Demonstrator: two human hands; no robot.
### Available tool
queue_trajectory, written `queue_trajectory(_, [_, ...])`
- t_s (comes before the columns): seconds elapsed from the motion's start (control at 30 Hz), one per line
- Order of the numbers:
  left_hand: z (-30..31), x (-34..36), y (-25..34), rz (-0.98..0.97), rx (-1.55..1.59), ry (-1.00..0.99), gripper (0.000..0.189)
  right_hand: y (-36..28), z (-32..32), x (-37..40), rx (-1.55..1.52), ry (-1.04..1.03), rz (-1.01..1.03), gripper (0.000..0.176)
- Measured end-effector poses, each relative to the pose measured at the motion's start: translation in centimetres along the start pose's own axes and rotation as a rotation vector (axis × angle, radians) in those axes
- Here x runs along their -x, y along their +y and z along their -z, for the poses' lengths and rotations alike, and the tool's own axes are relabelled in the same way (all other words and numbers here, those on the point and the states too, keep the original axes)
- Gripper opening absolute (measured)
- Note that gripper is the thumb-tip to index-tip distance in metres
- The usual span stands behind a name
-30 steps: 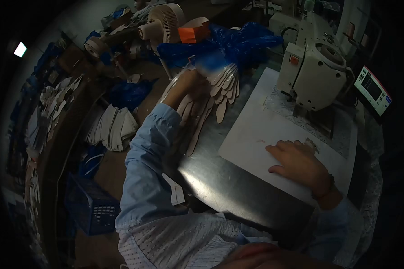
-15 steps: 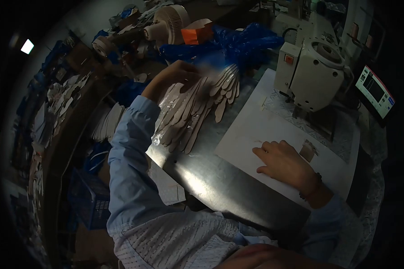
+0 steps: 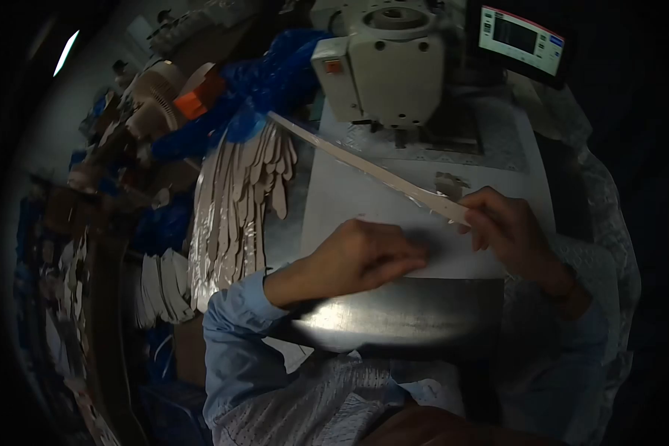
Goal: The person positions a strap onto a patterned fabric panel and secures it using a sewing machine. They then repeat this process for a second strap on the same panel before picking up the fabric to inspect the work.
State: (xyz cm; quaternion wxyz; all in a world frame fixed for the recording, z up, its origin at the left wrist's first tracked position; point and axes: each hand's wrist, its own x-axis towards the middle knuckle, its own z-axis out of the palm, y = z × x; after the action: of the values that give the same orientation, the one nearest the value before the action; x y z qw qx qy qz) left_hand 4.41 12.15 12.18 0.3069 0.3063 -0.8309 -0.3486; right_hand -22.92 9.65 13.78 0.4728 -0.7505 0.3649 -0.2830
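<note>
My right hand grips the near end of a long, narrow beige strip with a shiny edge. The strip slants up and left over the white sheet, its far end close to the pile of similar strips. Left of the right hand, my left hand hovers with its fingers curled together; whatever is in them, if anything, is hidden. Behind the strip stands a sewing machine. A small brownish patch shows on the sheet near my right hand.
A lit control screen stands at the upper right. Blue plastic bags, an orange box and a fan are at the back left. The metal table edge is close to my body. White pieces hang at the left.
My left hand has come from the strip pile to the front of the sheet. My right hand, earlier lying on the sheet, now holds a strip. The view has turned right.
</note>
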Motion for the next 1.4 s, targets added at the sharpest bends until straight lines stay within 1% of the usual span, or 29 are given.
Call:
queue_trajectory(0.03, [0.2,-0.3,1.0,-0.162,-0.257,-0.125,0.029,0.3,1.3,1.1,0.177,0.042,0.034,0.015])
queue_trajectory(0.07, [0.6,-1.2,1.9,-0.301,-0.36,0.002,0.029,0.4,2.2,2.1,0.352,0.077,0.056,0.013])
queue_trajectory(0.1, [1.0,-2.7,2.3,-0.326,-0.329,-0.027,0.029,0.1,2.9,2.9,0.354,0.109,0.019,0.013])
queue_trajectory(0.13, [1.4,-4.7,2.5,-0.425,-0.53,0.102,0.034,-0.3,3.5,3.5,0.413,0.101,0.074,0.012])
queue_trajectory(0.17, [1.4,-6.1,1.9,-0.487,-0.62,0.163,0.037,-0.8,4.0,4.1,0.472,0.089,0.134,0.011])
queue_trajectory(0.2, [1.5,-7.4,1.4,-0.544,-0.71,0.232,0.039,-1.8,4.4,4.6,0.48,0.111,0.112,0.011])
queue_trajectory(0.27, [1.1,-8.9,-1.1,-0.298,-0.361,-0.064,0.037,-3.5,5.2,5.0,0.551,0.181,0.237,0.012])
queue_trajectory(0.3, [1.1,-9.1,-1.5,-0.32,-0.362,-0.068,0.037,-3.3,6.0,5.1,0.566,0.199,0.235,0.012])
queue_trajectory(0.37, [1.2,-8.8,-1.7,0.047,0.01,-0.328,0.034,-2.2,7.2,4.9,0.33,0.387,0.231,0.016])
queue_trajectory(0.4, [0.9,-8.7,-1.4,0.041,-0.002,-0.34,0.034,-2.1,7.5,4.4,0.327,0.404,0.236,0.016])
queue_trajectory(0.47, [-0.1,-8.4,-0.9,0.137,0.129,-0.299,0.038,-2.0,7.4,2.4,-0.004,0.582,0.149,0.027])
queue_trajectory(0.5, [-0.6,-8.3,-1.0,0.136,0.118,-0.298,0.038,-1.9,7.2,1.5,-0.007,0.584,0.159,0.027])
queue_trajectory(0.57, [-1.7,-8.1,-1.9,0.224,0.251,-0.209,0.045,-1.6,6.7,-0.5,-0.147,0.595,0.183,0.037])
queue_trajectory(0.7, [-2.3,-7.6,-2.9,0.257,0.324,-0.171,0.047,-0.2,5.0,-3.2,-0.248,0.517,0.192,0.039])
queue_trajectory(0.77, [-2.6,-7.5,-3.1,0.285,0.38,-0.103,0.047,0.5,4.1,-4.1,-0.364,0.469,0.176,0.038])
queue_trajectory(0.8, [-2.6,-7.5,-3.5,0.29,0.382,-0.1,0.047,0.9,3.6,-4.6,-0.367,0.465,0.173,0.038])
queue_trajectory(0.87, [-2.9,-7.6,-4.5,0.278,0.391,-0.071,0.044,2.1,2.4,-5.4,-0.469,0.365,0.06,0.033])
queue_trajectory(0.9, [-3.0,-7.6,-4.9,0.279,0.396,-0.07,0.044,3.0,1.7,-5.7,-0.468,0.364,0.056,0.033])
queue_trajectory(0.97, [-3.2,-7.6,-5.6,0.264,0.373,-0.037,0.041,4.9,0.4,-6.0,-0.581,0.173,0.022,0.026])
queue_trajectory(1.0, [-3.3,-7.6,-6.1,0.267,0.378,-0.038,0.041,5.3,0.1,-6.1,-0.582,0.172,0.016,0.026])
queue_trajectory(1.1, [-3.3,-7.6,-7.7,0.252,0.375,-0.087,0.037,7.2,-0.5,-6.5,-0.537,0.161,-0.012,0.023])
queue_trajectory(1.17, [-2.9,-7.7,-8.4,0.359,0.368,-0.261,0.034,8.7,-0.9,-6.5,-0.507,0.188,0.015,0.019])
queue_trajectory(1.2, [-3.0,-7.8,-8.1,0.376,0.391,-0.261,0.034,8.8,-0.9,-6.3,-0.515,0.178,-0.011,0.019])
queue_trajectory(1.27, [-2.6,-8.5,-7.3,0.428,0.66,-0.047,0.034,8.3,-0.4,-6.5,-0.445,0.18,-0.036,0.018])
queue_trajectory(1.3, [-2.4,-8.8,-7.5,0.441,0.658,-0.043,0.034,8.3,-0.5,-6.4,-0.457,0.173,-0.038,0.018])
queue_trajectory(1.33, [-2.1,-9.2,-7.7,0.31,0.583,-0.016,0.036,8.3,-0.7,-6.3,-0.408,0.172,-0.023,0.016])
queue_trajectory(1.4, [-1.9,-10.3,-7.9,0.188,0.506,0.022,0.038,8.6,-1.5,-6.2,-0.362,0.157,-0.009,0.015])
